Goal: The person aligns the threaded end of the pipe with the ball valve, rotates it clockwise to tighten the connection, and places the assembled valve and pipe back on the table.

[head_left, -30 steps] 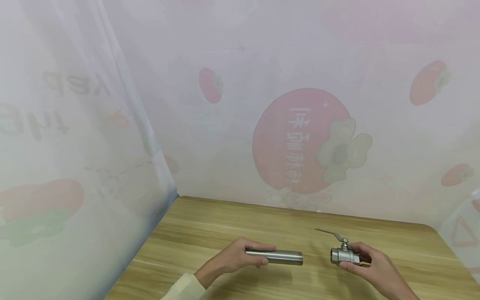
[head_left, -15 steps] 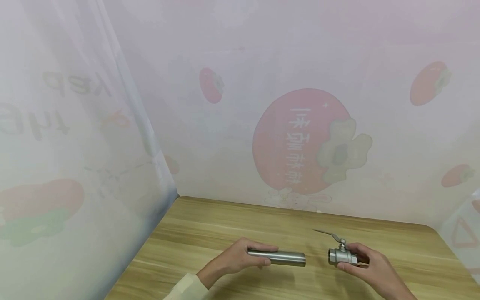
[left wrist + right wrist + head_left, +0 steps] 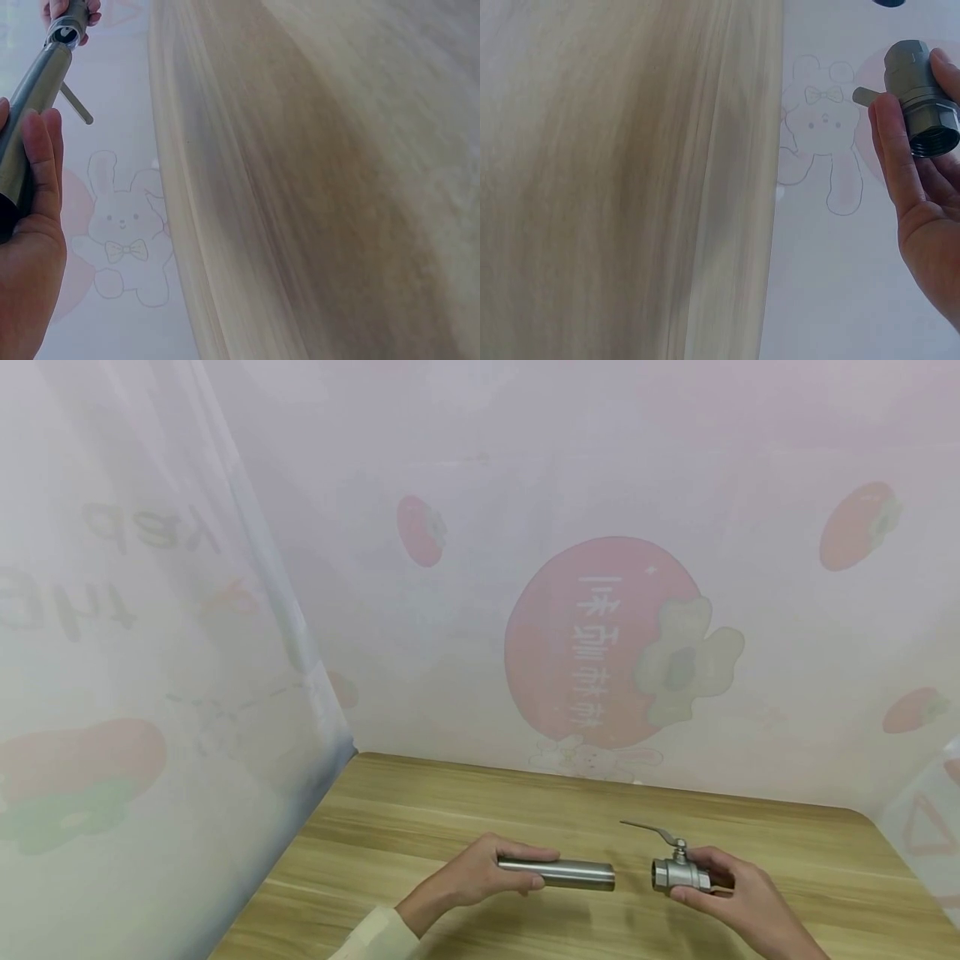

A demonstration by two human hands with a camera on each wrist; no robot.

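My left hand (image 3: 483, 870) grips one end of a smooth metal pipe (image 3: 577, 874), thumb on the near side and fingers behind. The pipe lies almost level above the table, its free end pointing right. Across a small gap, my right hand (image 3: 735, 889) holds a metal ball valve (image 3: 678, 875) by its body. The valve's open port faces the pipe end, and its lever handle (image 3: 648, 831) sticks up and to the left. In the right wrist view the ball valve (image 3: 922, 97) shows its threaded rear port. The pipe (image 3: 34, 109) is hollow in the left wrist view.
Beneath both hands is a wood-grain table (image 3: 450, 802) with rounded far corners. A pale printed curtain (image 3: 465, 635) hangs behind its far edge, and another curtain (image 3: 150, 677) hangs along the left side.
The ball valve in my right hand has moved left, towards the pipe. My left hand and the pipe have shifted slightly right, so the gap between them is narrower.
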